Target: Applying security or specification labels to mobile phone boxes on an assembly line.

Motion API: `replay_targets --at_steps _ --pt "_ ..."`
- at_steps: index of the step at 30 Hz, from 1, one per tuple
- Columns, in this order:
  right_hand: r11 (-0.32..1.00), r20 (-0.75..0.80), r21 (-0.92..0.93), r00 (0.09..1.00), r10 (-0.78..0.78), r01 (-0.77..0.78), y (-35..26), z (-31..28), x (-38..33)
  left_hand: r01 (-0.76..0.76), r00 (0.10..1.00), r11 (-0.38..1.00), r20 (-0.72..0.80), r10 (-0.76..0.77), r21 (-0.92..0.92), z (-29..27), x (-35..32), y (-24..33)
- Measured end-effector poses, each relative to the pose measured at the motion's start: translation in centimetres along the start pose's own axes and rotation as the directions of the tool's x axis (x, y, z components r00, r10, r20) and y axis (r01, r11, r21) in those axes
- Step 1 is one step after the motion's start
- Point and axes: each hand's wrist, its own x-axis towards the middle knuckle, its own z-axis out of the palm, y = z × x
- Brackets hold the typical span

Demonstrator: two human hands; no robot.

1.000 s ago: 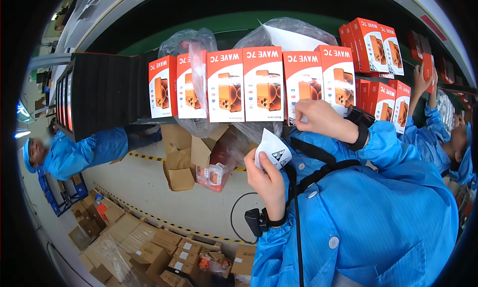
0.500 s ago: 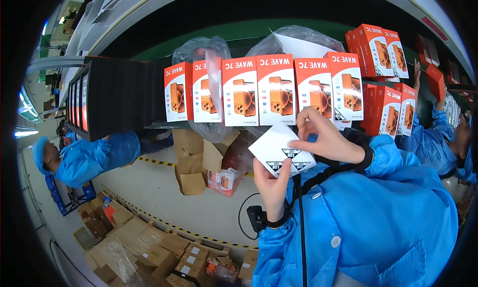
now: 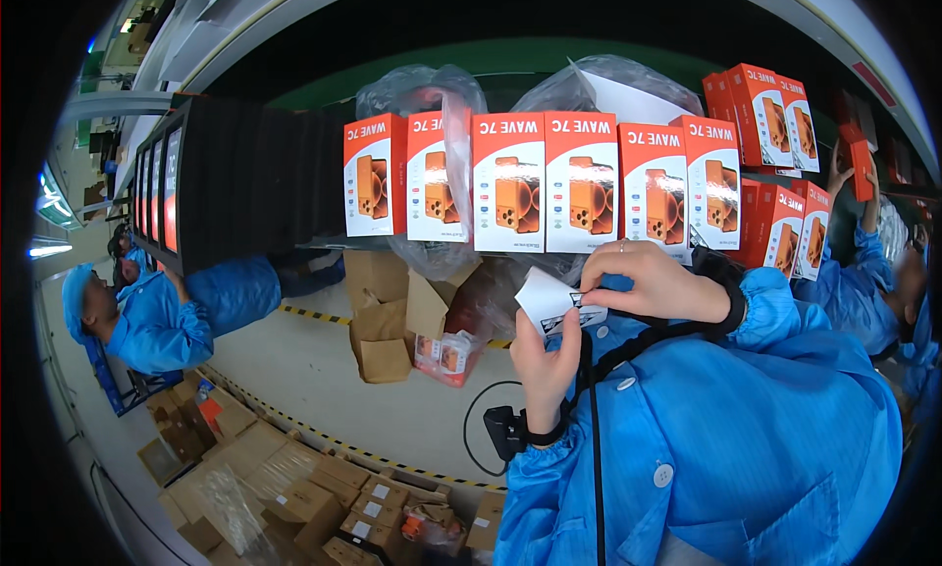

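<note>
A small white sheet of black triangular stickers (image 3: 545, 298) is held up in front of my chest, bent over along its upper part. Thumb and fingers of my left hand (image 3: 546, 368) grip it from below, the thumb lying over its printed face. At its right edge my right hand (image 3: 655, 283) has its fingers pinched together on the printed part. Whether a sticker is loose between those fingertips is too small to see. Just beyond my hands stands a row of red and white phone boxes (image 3: 508, 188), each with an orange phone printed on it.
Black trays (image 3: 231, 179) are stacked left of the row. Clear plastic wrap (image 3: 417, 80) lies behind and over some boxes. More red boxes (image 3: 760, 115) are stacked at the right, near a co-worker (image 3: 854, 272) holding one. Opened cartons (image 3: 378, 316) are on the floor; another co-worker (image 3: 186, 311) is at the left.
The sticker sheet was flat and is now bent over. My right hand has moved slightly right and down along its printed edge. The view has shifted a little, so the boxes sit further right.
</note>
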Motion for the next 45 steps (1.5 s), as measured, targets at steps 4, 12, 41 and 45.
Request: replay_targets --at_steps 4,12,41,45 --pt "0.996 -0.06 -0.089 0.998 -0.017 0.011 0.8 1.3 1.0 0.052 0.998 0.997 0.033 -0.054 0.059 -0.1 0.8 0.2" --pt "0.989 -0.137 -0.05 0.982 0.131 -0.139 3.9 1.7 3.9 0.139 0.962 0.951 -0.267 -0.063 0.276 -1.0 2.1 -0.3" --pt "0.808 0.065 0.519 0.955 0.288 -0.279 1.8 3.1 4.7 0.194 0.974 0.98 -0.112 -0.198 -0.048 -2.4 1.0 -1.1" --pt "0.759 -0.086 0.617 0.94 0.33 -0.21 -0.4 4.1 4.7 0.108 0.967 0.914 -0.172 -0.188 -0.39 -2.2 0.8 -0.1"
